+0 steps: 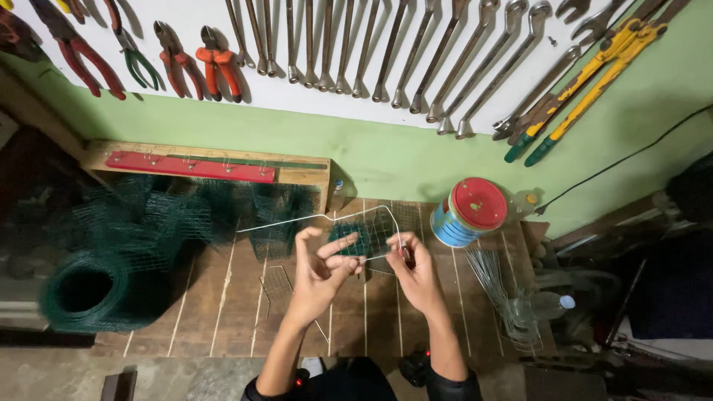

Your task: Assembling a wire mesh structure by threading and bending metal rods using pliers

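My left hand (pixel 321 271) and my right hand (pixel 416 273) are raised over a wooden workbench (pixel 230 312), close together. Between them I hold a small piece of wire mesh (pixel 371 232), part green and part bare metal. My left hand pinches its lower left edge with thumb and forefinger, other fingers spread. In my right hand is a small red-handled tool (pixel 406 255), gripped at the mesh's right edge. A long bent steel wire (pixel 297 220) runs from the mesh out to the left.
A roll of green wire mesh (pixel 89 293) and several green mesh cages (pixel 186 215) sit at left. A blue tin with red lid (pixel 469 212), a bundle of cut wires (pixel 497 286) and a plastic bottle (pixel 546 304) lie at right. Pliers, spanners and bolt cutters (pixel 587 82) hang on the wall.
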